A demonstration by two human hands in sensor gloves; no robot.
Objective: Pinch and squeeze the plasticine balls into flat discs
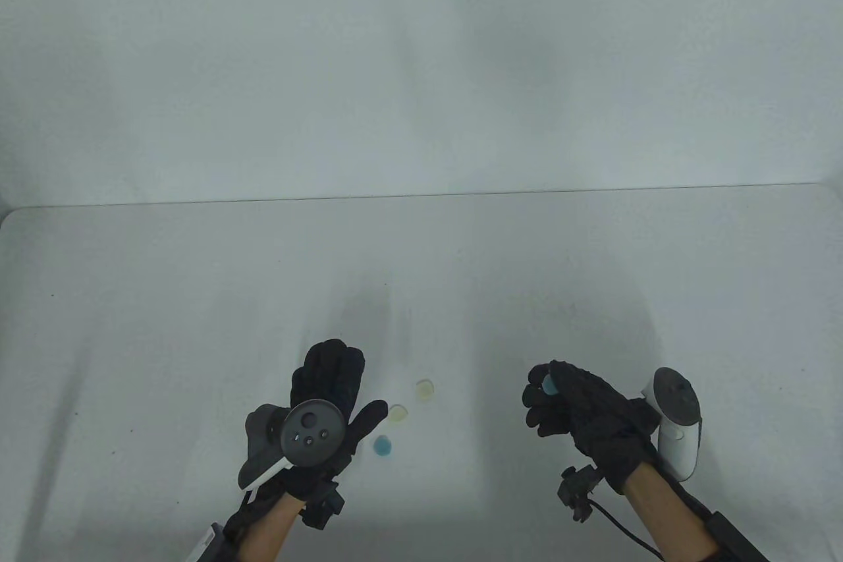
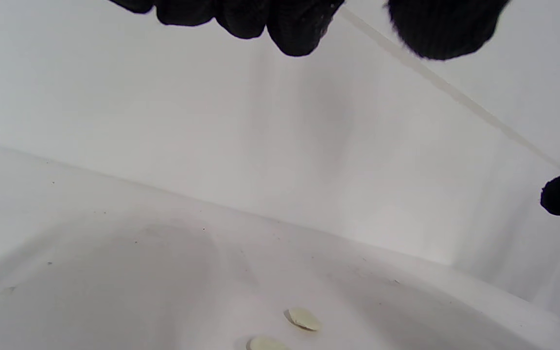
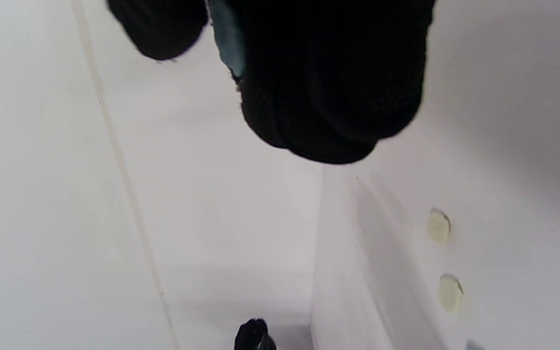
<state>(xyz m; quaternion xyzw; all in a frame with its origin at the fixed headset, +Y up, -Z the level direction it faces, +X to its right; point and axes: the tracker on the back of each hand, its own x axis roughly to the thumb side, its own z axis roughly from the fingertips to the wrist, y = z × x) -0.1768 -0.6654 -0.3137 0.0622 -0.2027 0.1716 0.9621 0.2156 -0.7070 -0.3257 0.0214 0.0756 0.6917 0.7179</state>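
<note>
Table view: right hand (image 1: pixel 583 417) pinches blue plasticine (image 1: pixel 548 383); left hand (image 1: pixel 323 404) spread; blue disc (image 1: pixel 382 445) at its 3 o'clock | left wrist view: only two cream discs (image 2: pixel 303 318)

White table (image 1: pixel 164 298) (a few dark specks) meets what seems a white wall (image 1: pixel 421 61).
</note>
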